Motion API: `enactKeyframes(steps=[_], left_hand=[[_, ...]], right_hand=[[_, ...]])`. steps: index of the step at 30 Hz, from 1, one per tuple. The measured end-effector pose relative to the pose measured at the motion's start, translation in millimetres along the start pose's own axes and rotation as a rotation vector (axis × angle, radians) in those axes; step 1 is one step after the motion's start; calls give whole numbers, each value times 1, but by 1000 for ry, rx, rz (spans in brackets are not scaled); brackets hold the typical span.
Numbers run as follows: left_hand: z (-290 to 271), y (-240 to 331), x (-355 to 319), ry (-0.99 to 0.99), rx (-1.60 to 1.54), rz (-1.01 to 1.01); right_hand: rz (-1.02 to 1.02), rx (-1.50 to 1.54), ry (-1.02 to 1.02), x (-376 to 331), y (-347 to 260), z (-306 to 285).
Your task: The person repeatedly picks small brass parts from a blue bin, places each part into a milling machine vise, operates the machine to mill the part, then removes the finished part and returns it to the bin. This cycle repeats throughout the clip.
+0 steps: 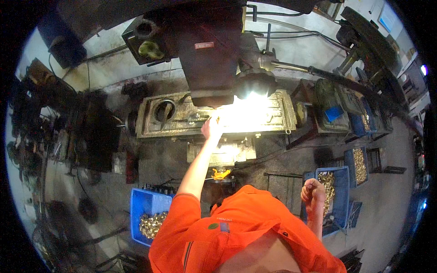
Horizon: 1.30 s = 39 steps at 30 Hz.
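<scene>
My left hand (211, 128) reaches forward to the machine table (150, 123), just below the dark machine head (209, 59). Its fingers look closed at a small spot in the bright glare, which hides what they hold, if anything. To the right, my right hand (313, 191) is raised beside the inner edge of a blue bin (344, 182). Its fingers are curled in, and whatever may be in them is too small to tell. Small shiny brass-coloured metal parts (327, 182) lie in that bin.
Another blue bin (136, 204) with brass-coloured parts (153, 224) stands at my left. Farther right is a smaller blue bin (348, 168). A yellow-orange object (221, 174) sits at the machine's front, near my body. A long metal bar (291, 67) extends right from the machine.
</scene>
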<state>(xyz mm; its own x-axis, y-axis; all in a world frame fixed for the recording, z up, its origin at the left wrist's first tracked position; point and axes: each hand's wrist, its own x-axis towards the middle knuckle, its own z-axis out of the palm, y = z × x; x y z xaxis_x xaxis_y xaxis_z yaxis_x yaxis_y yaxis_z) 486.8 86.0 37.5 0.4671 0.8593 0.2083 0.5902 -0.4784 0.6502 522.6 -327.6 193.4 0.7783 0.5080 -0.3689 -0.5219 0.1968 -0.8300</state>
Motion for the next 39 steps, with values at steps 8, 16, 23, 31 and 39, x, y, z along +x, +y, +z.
enactKeyframes(steps=[8, 16, 23, 31, 39], left_hand=[[4, 7, 8, -89, -23, 139], [44, 57, -71, -815, -322, 239], [48, 132, -154, -845, -260, 680], [37, 130, -151, -1016, -83, 617], [-1, -52, -116, -1009, 540, 520]], right_hand=[[62, 16, 39, 12, 26, -20], [32, -162, -91, 64, 81, -40], [44, 228, -280, 111, 119, -39], [2, -121, 123, 69, 70, -68], [-857, -1820, 413, 44, 66, -275]])
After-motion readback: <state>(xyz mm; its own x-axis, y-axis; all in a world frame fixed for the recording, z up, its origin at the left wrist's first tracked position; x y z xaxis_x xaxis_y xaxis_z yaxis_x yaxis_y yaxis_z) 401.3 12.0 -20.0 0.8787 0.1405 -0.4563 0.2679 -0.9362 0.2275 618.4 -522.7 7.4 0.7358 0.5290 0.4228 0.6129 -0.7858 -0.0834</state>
